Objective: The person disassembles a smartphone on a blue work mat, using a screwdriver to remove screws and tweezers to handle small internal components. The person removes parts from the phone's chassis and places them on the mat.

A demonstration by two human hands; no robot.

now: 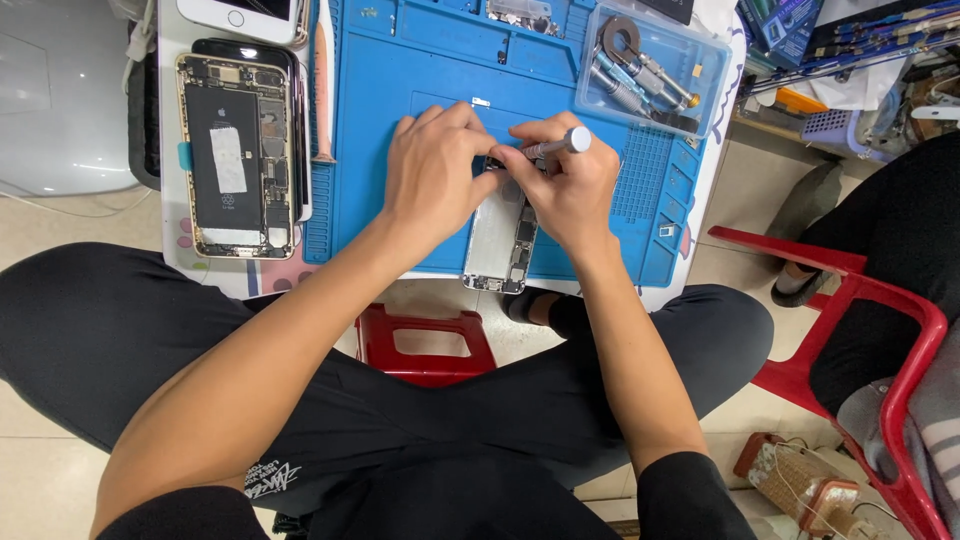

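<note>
We see the left hand (432, 170) pressed fingers-together on the top of the open phone (500, 240), which lies on the blue mat (400, 80) at its 6 o'clock edge. At 3 o'clock from it, the right hand (567, 185) pinches a screwdriver (555, 146), tip down on the phone. A second opened phone (238, 155) lies at 9 o'clock; a clear tool tray (650, 65) sits at 1 o'clock.

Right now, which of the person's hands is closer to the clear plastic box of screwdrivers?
Right. The right hand works on the opened phone just below-left of the clear box; the left hand lies farther left, beyond the right hand.
</note>
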